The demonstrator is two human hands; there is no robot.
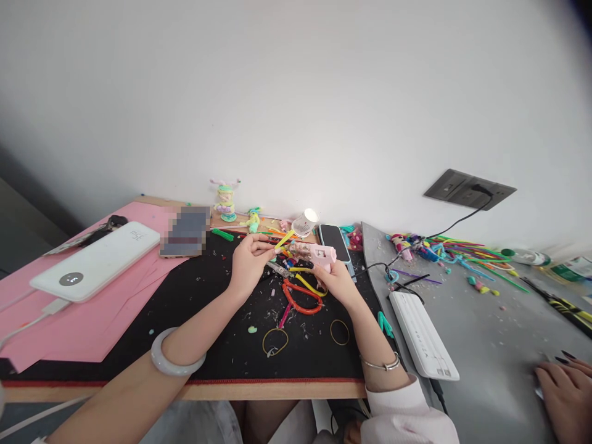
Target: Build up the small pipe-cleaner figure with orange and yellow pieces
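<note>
My left hand (252, 262) pinches a yellow fuzzy strip (285, 239), like a pipe cleaner, between thumb and fingertips. My right hand (337, 280) is wrapped round a small pink hot glue gun (319, 251); its nozzle end points left, close to the strip. Below both hands, scissors with orange-red handles (303, 309) lie on the black mat (208, 333). A yellow pipe cleaner (308, 285) and a magenta piece (285, 316) touch or lie near them. Behind the hands a white paper cup (304, 223) leans tilted toward the wall.
Left are pink sheets (115, 327), a white power bank (99, 262) and a phone (187, 231). Another phone (333, 242) lies behind my right hand. Rightward, a second power bank (423, 333), pipe cleaners (476, 253) and another person's hand (564, 388) occupy the grey table (490, 345).
</note>
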